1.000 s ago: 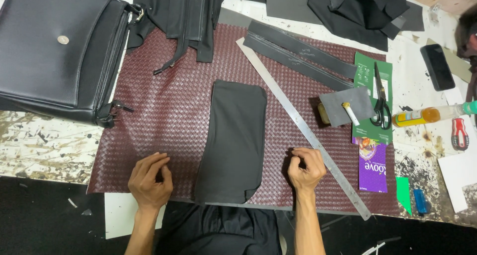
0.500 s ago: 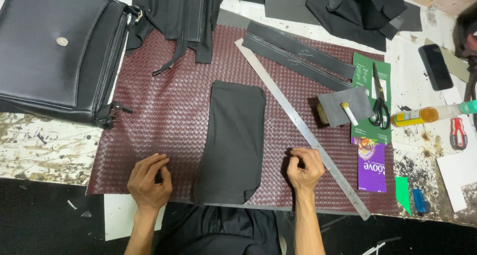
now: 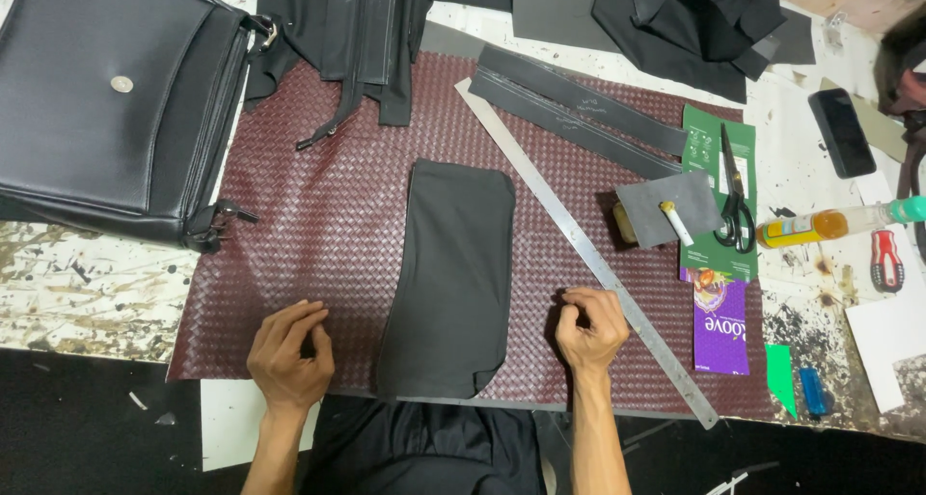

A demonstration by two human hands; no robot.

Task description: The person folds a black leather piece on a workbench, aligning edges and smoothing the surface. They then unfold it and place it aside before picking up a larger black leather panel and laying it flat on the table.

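**Both hands flank the black panel**

I see the black leather panel lying lengthwise toward the bench's near edge, between the hands. Left hand and right hand rest curled on the maroon woven mat, holding nothing; right sits slightly nearer, beside the steel ruler.

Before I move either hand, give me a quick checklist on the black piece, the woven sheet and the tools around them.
1. Black piece flat on the woven maroon sheet: ok.
2. Left hand off the black piece, resting on the sheet: ok.
3. Right hand free of tools: cannot tell, fingers are curled.
4. Metal ruler off the black piece: ok, it lies diagonally beside it, by the right hand.
5. Scissors closed and away from both hands: ok.
6. Black bag clear of the black piece: ok, at the far left corner.
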